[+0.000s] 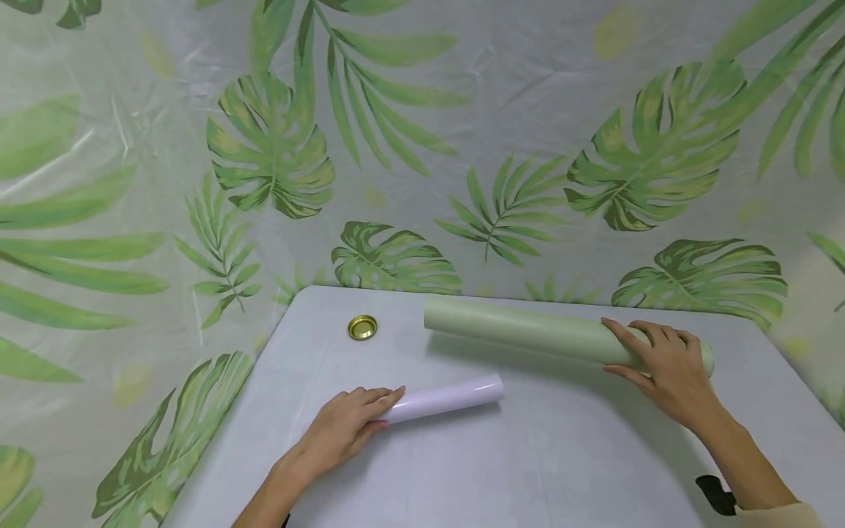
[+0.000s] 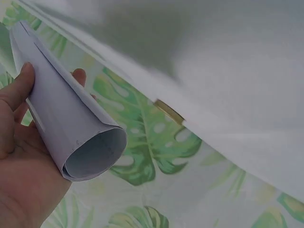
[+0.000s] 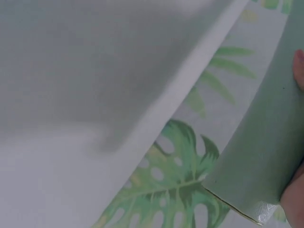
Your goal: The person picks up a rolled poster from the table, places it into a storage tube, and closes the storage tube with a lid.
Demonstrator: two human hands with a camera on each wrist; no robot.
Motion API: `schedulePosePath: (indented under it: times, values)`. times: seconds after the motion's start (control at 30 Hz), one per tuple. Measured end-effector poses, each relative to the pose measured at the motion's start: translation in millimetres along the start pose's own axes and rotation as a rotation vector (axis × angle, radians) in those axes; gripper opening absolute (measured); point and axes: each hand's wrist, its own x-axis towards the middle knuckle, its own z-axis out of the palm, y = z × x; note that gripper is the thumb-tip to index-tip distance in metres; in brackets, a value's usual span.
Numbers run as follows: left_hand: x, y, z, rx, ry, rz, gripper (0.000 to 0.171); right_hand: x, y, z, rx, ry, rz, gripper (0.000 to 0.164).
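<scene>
My left hand (image 1: 350, 425) grips a short roll of glossy pale-lilac sheet (image 1: 449, 400) near its left end. In the left wrist view the open end of this lilac roll (image 2: 76, 109) shows it is hollow, with the thumb on one side and fingers on the other. My right hand (image 1: 673, 367) holds a longer, thicker pale-green roll (image 1: 521, 326) near its right end, fingers over the top and thumb below. The green roll (image 3: 266, 142) slants past the table edge in the right wrist view, its palm side partly out of frame. Both rolls cast shadows on the white tabletop.
A small round gold lid-like dish (image 1: 362, 328) sits on the white table (image 1: 462, 469) toward the back left. A leaf-patterned sheet (image 1: 515, 147) hangs behind and around the table. A black object (image 1: 715, 494) shows beside the right forearm.
</scene>
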Motion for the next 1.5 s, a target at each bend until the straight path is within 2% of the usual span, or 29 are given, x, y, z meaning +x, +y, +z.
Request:
schedulePosePath:
  times: [0.43,0.7,1.0,1.23,1.5]
  values:
    - [-0.2,-44.7,-30.8,0.032,0.050,-0.138,0.057,-28,25,-31,-0.040,0.012,0.032,0.084]
    - [-0.6,-66.8,-41.4,0.079,0.086,-0.150,0.055,-41,31,-36,-0.059,-0.005,0.033,0.084]
    - [2.4,-74.1,-42.8,-0.011,0.077,-0.132,0.053,-40,26,-28,0.006,-0.038,-0.002,0.082]
    - [7.1,-72.6,-46.7,-0.052,0.066,-0.142,0.052,-39,23,-24,0.043,-0.052,-0.017,0.077]
    - [9.4,-69.1,-48.4,-0.155,0.023,-0.164,0.052,-36,18,-23,0.037,-0.035,-0.021,0.080]
